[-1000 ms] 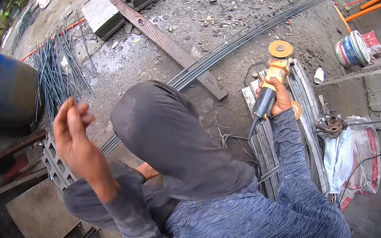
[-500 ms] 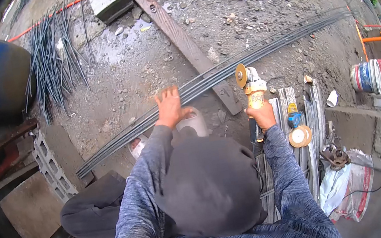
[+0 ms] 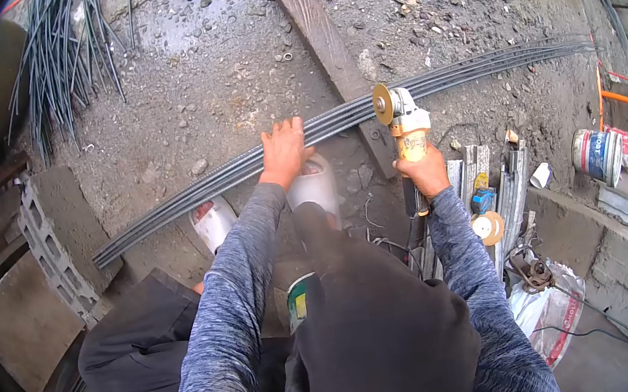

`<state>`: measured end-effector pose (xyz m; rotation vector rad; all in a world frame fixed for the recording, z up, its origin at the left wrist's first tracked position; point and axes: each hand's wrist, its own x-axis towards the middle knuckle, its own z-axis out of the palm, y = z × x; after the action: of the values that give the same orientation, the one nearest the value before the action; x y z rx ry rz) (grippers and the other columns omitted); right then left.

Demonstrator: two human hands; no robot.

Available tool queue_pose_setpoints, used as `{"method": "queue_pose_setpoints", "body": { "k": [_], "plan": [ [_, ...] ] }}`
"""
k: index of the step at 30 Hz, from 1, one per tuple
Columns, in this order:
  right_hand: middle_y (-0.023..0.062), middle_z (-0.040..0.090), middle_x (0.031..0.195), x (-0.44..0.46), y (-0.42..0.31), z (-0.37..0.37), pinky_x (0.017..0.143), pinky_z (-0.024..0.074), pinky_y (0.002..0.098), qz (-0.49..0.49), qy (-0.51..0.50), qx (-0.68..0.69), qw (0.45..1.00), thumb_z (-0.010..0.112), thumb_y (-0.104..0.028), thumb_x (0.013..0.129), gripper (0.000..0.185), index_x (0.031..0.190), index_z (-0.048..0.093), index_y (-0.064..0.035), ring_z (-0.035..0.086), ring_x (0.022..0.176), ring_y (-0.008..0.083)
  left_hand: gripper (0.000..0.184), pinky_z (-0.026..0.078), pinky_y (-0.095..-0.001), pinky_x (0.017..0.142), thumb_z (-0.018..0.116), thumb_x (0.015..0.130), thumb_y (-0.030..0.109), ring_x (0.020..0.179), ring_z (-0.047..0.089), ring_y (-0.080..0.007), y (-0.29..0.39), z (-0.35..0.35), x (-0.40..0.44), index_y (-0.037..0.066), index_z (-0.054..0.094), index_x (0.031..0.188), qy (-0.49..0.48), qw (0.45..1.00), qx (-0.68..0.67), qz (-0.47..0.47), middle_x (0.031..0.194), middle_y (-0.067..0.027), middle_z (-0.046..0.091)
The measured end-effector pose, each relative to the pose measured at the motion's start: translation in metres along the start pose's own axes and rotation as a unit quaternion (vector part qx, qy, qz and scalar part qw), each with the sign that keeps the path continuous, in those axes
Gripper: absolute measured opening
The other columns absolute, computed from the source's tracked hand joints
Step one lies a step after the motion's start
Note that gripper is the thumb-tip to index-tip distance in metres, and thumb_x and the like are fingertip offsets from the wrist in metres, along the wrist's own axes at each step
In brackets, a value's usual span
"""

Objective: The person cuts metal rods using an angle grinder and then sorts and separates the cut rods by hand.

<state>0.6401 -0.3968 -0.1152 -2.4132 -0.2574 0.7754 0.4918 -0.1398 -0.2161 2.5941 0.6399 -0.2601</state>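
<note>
A long bundle of thin steel bars (image 3: 458, 79) runs diagonally across the ground, over a wooden plank (image 3: 316, 27). My left hand (image 3: 285, 152) lies on the bundle near its middle, fingers wrapped over the bars. To the right, my right hand (image 3: 424, 170) grips the yellow and grey body of an angle grinder (image 3: 409, 125). The grinder's round disc (image 3: 382, 104) stands upright at the bars, beside the plank; whether it touches them I cannot tell. Below my left hand are my white shoes (image 3: 313, 190).
A pile of loose bars (image 3: 62, 59) lies at the upper left. Hollow blocks (image 3: 55, 240) stand at the left. On the right are metal channels (image 3: 515, 168), a blue tape measure (image 3: 482, 200), spare discs (image 3: 487, 228), a paint bucket (image 3: 597, 156) and a sack (image 3: 559, 310).
My left hand has come down from the raised position onto the bars. My right hand has brought the grinder left to the bundle, and its disc has turned upright. The view has tilted down.
</note>
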Motion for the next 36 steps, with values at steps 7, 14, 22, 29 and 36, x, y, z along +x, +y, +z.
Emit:
{"method": "queue_pose_setpoints", "body": {
  "k": [7, 14, 22, 29, 36],
  "plan": [
    [0.0141, 0.074, 0.091, 0.010, -0.008, 0.003, 0.076, 0.0562, 0.0382, 0.008, -0.047, -0.046, 0.998, 0.083, -0.027, 0.068, 0.047, 0.102, 0.067, 0.0008, 0.071, 0.081, 0.0256, 0.057, 0.050, -0.0513, 0.089, 0.085, 0.078, 0.035, 0.110, 0.064, -0.0307, 0.000, 0.002, -0.003, 0.010, 0.054, 0.117, -0.003, 0.999, 0.038, 0.008, 0.111, -0.0091, 0.064],
    [0.0157, 0.075, 0.094, 0.033, -0.003, 0.016, 0.078, 0.0566, 0.0391, 0.009, -0.083, -0.081, 0.993, 0.083, -0.029, 0.067, 0.051, 0.104, 0.067, 0.0028, 0.072, 0.084, 0.0278, 0.055, 0.050, -0.0495, 0.087, 0.084, 0.080, 0.037, 0.107, 0.064, -0.0288, -0.004, 0.007, -0.001, 0.010, 0.053, 0.116, 0.000, 0.998, 0.057, 0.017, 0.108, -0.0081, 0.063],
    [0.0188, 0.075, 0.096, 0.051, -0.006, 0.020, 0.081, 0.0569, 0.0403, 0.002, -0.100, -0.095, 0.990, 0.082, -0.031, 0.066, 0.056, 0.106, 0.067, 0.0041, 0.073, 0.087, 0.0310, 0.055, 0.050, -0.0485, 0.086, 0.086, 0.077, 0.035, 0.106, 0.065, -0.0298, -0.005, 0.005, -0.003, 0.010, 0.053, 0.113, 0.015, 0.999, 0.028, 0.022, 0.106, -0.0092, 0.064],
    [0.0190, 0.075, 0.097, 0.057, -0.013, 0.023, 0.081, 0.0573, 0.0408, 0.000, -0.097, -0.101, 0.990, 0.082, -0.032, 0.065, 0.056, 0.106, 0.067, 0.0039, 0.073, 0.088, 0.0308, 0.054, 0.050, -0.0472, 0.083, 0.084, 0.079, 0.036, 0.102, 0.065, -0.0285, -0.006, 0.005, -0.003, 0.010, 0.052, 0.112, 0.023, 0.999, 0.034, 0.035, 0.105, -0.0094, 0.064],
    [0.0182, 0.075, 0.093, 0.062, -0.005, 0.026, 0.079, 0.0580, 0.0401, 0.005, -0.098, -0.094, 0.991, 0.082, -0.031, 0.065, 0.053, 0.103, 0.068, 0.0037, 0.074, 0.084, 0.0300, 0.055, 0.050, -0.0485, 0.085, 0.086, 0.076, 0.033, 0.106, 0.065, -0.0301, -0.006, 0.008, -0.002, 0.011, 0.052, 0.114, 0.016, 0.999, 0.024, 0.022, 0.105, -0.0092, 0.064]
  ]
}}
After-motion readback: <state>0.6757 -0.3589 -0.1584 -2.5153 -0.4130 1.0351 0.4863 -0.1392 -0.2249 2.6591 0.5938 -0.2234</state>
